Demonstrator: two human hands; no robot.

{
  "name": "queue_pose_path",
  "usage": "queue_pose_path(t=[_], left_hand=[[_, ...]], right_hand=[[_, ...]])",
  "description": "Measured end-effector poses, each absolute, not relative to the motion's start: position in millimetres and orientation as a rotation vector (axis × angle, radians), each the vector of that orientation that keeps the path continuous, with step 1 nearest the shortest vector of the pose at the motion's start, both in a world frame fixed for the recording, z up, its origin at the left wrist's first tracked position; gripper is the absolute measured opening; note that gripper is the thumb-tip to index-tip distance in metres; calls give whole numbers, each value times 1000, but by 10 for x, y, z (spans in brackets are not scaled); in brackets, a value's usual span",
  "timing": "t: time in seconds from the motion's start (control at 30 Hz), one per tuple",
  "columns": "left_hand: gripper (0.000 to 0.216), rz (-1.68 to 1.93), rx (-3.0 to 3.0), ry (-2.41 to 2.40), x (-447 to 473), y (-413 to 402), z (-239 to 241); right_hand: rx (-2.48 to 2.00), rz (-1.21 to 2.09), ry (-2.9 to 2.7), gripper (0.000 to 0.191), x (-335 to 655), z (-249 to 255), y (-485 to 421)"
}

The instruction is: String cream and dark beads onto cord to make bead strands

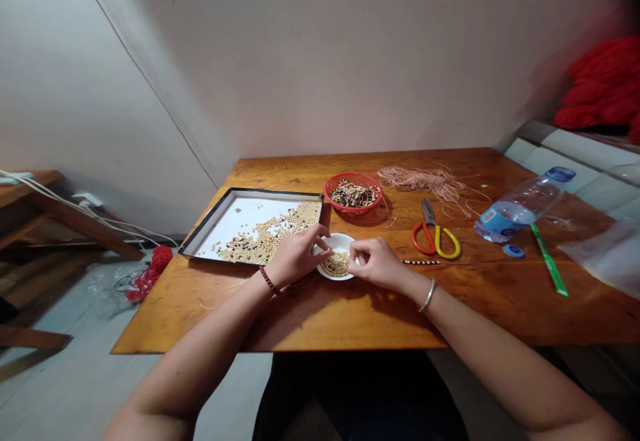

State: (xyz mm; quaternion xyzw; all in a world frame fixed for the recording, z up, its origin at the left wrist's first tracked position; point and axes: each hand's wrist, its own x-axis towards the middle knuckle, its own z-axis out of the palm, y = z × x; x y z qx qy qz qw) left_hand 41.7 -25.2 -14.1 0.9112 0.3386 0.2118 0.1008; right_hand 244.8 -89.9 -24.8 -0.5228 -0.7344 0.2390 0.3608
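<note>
A small white bowl (334, 275) with pale beads (336, 265) in it stands before me on the wooden table. Over its left rim is my left hand (301, 251), thumb and fingers apart, with nothing visible between them. At the right rim my right hand (377, 261) is closed in a pinch; what its fingertips hold is too small to make out. Beyond the right wrist lies a strung row of black and pale beads (423, 262). A shallow black-edged tray (240, 217) of loose pale and black beads lies to the left.
Behind the bowl is a red basket (353, 210) of beads, with a tangle of pink string (425, 177) beside it. Scissors (430, 231), a tilted plastic bottle (520, 207), its blue cap (513, 251) and a green strip (549, 261) lie to the right.
</note>
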Motion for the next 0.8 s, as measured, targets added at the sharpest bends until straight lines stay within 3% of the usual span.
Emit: queue_pose_path(t=[0.27, 0.5, 0.8], left_hand=[[17, 762, 2953, 813, 387, -250, -162], [31, 890, 2558, 981, 413, -268, -94], [35, 737, 2269, 839, 428, -292, -44]], right_hand=[[-1361, 620, -1909, 11, 2443, -268, -891], [-1256, 772, -1859, 21, 2469, -206, -888], [-1124, 1048, -1639, 33, 2458, -269, -838]])
